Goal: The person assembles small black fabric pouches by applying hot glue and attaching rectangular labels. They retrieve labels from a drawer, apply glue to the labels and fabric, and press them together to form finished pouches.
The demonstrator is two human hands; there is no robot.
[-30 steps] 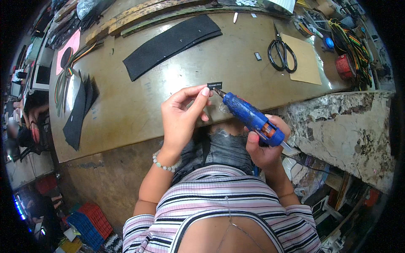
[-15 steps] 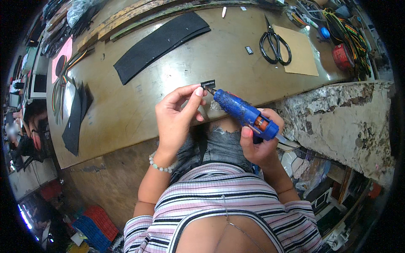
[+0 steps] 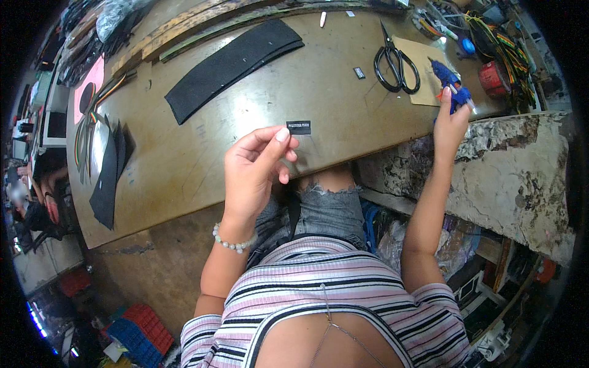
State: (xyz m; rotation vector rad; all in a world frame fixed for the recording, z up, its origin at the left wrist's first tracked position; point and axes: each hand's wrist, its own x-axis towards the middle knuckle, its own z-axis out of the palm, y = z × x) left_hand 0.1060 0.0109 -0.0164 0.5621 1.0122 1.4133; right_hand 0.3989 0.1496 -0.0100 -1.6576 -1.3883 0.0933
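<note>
Between the thumb and forefinger of my left hand [image 3: 254, 161] is a small black label [image 3: 299, 127] with pale print, raised over the near side of the table. My right hand [image 3: 452, 118] reaches out to the far right, its fingers around a blue glue gun [image 3: 446, 76]. The glue gun is over the right end of the table, beside a tan sheet [image 3: 423, 61]. Black-handled scissors [image 3: 396, 64] lie partly on that sheet. To their left rests another small dark label [image 3: 359, 73].
Folded black fabric strips [image 3: 230, 67] lie across the far middle of the table [image 3: 184, 178]. At the left are striped cords and dark fabric pieces [image 3: 109, 178]. A red tape roll [image 3: 492, 78] sits by bundled cords at the right. A flaking wall ledge [image 3: 491, 172] borders the table.
My right hand has carried the glue gun from beside the label out to the far right. My left hand stays nearly in place, still pinching the label.
</note>
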